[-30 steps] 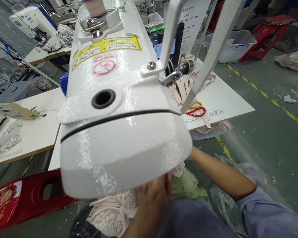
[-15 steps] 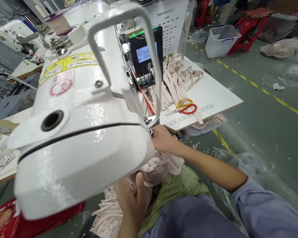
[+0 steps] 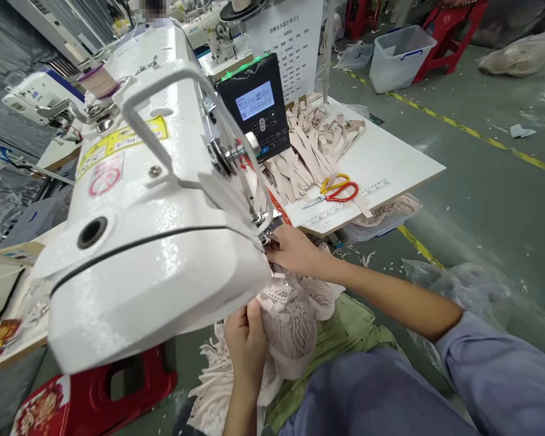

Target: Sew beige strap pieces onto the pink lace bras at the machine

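Observation:
A white sewing machine (image 3: pixel 163 278) fills the left and middle of the view. Below its needle end hangs a pale pink lace bra (image 3: pixel 293 321), its cup bulging towards me. My left hand (image 3: pixel 246 339) is closed at the bra's left side, thumb and forefinger pinching its edge. Up by the presser foot, my right hand (image 3: pixel 297 249) has its fingers curled in close under the machine head. The machine hides those fingertips, so what they grip cannot be made out. More pale lace and straps (image 3: pixel 213 387) hang below my left hand.
On the white table (image 3: pixel 404 163) lie beige strap strips (image 3: pixel 309 151) and red-and-yellow scissors (image 3: pixel 336 191). A control panel (image 3: pixel 257 109) stands behind the needle area. A red stool (image 3: pixel 140 381) is at lower left. A plastic tub (image 3: pixel 397 57) stands on the floor.
My left hand has risen slightly and its thumb and forefinger now pinch the edge. More of the bra cup shows. My right hand stays by the needle; the view has shifted a little.

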The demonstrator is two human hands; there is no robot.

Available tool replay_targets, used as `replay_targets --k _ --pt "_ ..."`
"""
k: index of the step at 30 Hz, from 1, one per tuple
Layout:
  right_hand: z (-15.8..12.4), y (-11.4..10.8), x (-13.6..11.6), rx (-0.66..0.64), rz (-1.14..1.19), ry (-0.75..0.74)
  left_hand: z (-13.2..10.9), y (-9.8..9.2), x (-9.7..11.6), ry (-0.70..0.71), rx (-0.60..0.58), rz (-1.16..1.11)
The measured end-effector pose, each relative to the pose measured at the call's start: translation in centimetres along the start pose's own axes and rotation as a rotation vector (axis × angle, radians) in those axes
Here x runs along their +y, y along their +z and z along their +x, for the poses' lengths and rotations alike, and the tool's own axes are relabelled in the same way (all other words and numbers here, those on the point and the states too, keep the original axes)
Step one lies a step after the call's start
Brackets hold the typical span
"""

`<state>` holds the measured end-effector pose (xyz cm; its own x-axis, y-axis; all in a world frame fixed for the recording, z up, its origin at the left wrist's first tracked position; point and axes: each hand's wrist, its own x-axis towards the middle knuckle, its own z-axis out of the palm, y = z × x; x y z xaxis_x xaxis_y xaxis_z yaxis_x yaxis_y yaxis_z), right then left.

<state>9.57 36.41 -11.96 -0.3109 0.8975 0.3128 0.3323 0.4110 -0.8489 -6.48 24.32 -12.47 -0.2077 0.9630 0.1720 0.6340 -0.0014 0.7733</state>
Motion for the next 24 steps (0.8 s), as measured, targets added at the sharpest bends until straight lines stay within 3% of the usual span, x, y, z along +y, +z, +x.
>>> replay_targets --k 5,10,19,21,24 --pt "-0.1 -0.1 0.0 -0.001 -0.019 -0.012 0.0 0.3 1.3 -0.013 0.105 0.001" --pt "-0.1 -0.4 -0.4 -0.004 -0.015 0.009 0.2 0.2 2.2 -0.032 0.113 0.014" --pt "-0.4 -0.5 -0.3 0.005 0.063 0.024 -0.6 0.0 0.7 -0.09 0.068 -0.045" --pt "-0.4 -0.3 -0.1 0.013 0.073 0.025 -0.5 -0.2 0.0 -0.109 0.024 -0.042" --pt "-0.1 -0.2 -0.6 0.03 0.112 0.039 0.1 -0.7 -0.3 -0.074 -0.14 -0.028"
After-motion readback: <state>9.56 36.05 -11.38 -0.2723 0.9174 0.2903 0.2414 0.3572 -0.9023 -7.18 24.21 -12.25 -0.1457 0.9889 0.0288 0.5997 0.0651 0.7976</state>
